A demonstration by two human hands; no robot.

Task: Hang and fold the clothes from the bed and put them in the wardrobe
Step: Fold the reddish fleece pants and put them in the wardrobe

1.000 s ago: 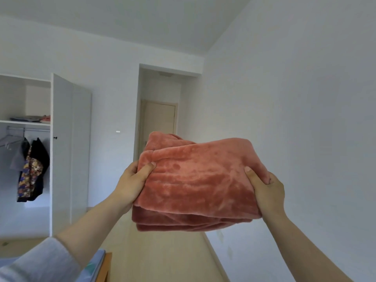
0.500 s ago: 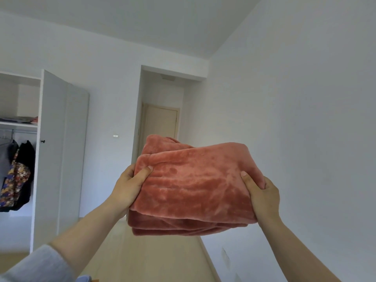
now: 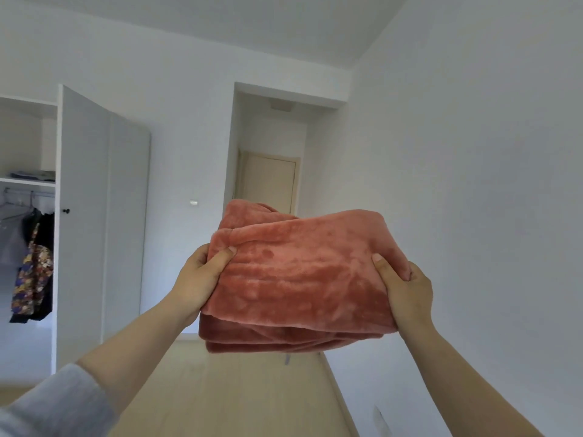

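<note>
A folded salmon-pink fleece garment (image 3: 303, 275) is held up in front of me at chest height. My left hand (image 3: 198, 279) grips its left edge, thumb on top and fingers hidden beneath. My right hand (image 3: 407, 288) grips the right edge the same way. The white wardrobe (image 3: 85, 216) stands at the far left with its door swung open. Inside it, dark and floral clothes (image 3: 33, 266) hang from a rail, and folded items (image 3: 31, 175) lie on the shelf above.
A corridor with a beige door (image 3: 271, 184) lies straight ahead behind the garment. A white wall (image 3: 473, 184) runs along the right. Pale wooden floor (image 3: 233, 389) stretches between me and the wardrobe. The bed is out of view.
The view has tilted slightly upward and back toward the left, so the wardrobe shows more again. Both hands keep the same grip on the folded garment.
</note>
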